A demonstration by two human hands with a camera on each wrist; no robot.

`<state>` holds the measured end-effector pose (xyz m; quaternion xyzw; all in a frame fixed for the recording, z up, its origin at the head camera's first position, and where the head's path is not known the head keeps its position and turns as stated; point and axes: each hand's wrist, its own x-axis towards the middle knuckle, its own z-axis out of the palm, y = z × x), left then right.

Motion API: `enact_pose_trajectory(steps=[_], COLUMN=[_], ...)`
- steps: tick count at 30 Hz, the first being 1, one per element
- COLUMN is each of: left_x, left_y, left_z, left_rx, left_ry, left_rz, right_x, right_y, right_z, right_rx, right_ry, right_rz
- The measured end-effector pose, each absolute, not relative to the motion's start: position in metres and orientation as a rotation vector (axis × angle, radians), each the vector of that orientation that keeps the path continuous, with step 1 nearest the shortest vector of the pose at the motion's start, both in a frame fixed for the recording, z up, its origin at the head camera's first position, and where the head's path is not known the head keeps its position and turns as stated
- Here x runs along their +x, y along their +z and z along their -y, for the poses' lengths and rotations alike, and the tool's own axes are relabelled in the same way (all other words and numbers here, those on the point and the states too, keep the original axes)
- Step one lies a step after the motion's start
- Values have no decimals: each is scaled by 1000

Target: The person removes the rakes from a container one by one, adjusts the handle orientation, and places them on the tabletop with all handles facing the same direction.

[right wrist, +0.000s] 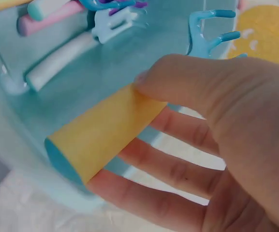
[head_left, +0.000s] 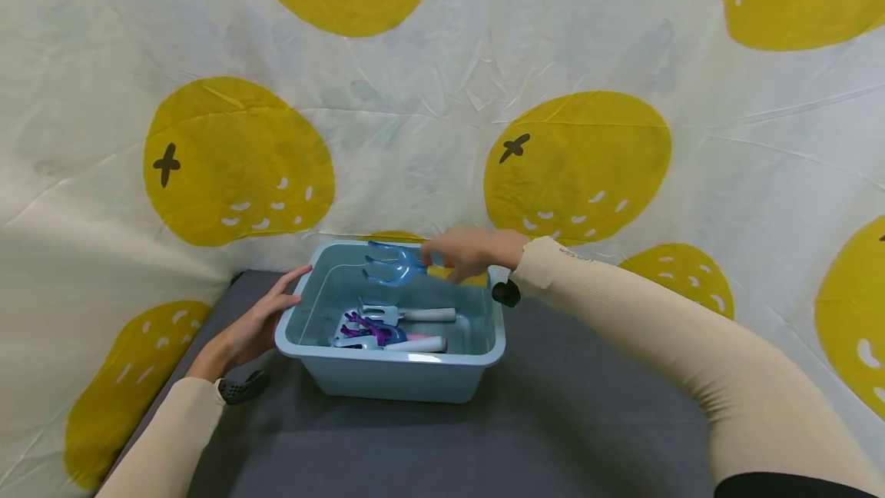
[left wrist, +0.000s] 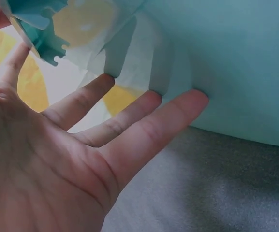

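- left: a person's left hand, fingers straight and spread, fingertips touching the outer left wall of a pale blue tub.
- middle: the tub stands on a dark grey surface. inside, near its front, lies a small heap of tools: a purple piece between two light blue tools with white handles, and a pink handle partly hidden.
- right of middle: a blue hand fork with a yellow handle, held at the tub's far side, tines pointing left.
- right: the right hand, pinching that yellow handle between thumb and fingers.
- behind, across the whole width: white cloth with big yellow fruit shapes.
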<state>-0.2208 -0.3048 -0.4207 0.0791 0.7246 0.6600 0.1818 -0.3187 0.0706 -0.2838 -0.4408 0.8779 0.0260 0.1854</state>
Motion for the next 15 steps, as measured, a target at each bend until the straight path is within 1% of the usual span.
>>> enact_pose_trajectory(steps=[9, 15], left_x=[-221, -219], left_y=[-427, -426], left_z=[304, 306], left_rx=[214, 254], left_ry=[1836, 1815], left_rz=[-2072, -2141], right_x=[-318, -318], right_y=[-265, -261], right_z=[-124, -164], right_rx=[-1243, -1171], right_ry=[-55, -214], right_rz=[-2613, -2713])
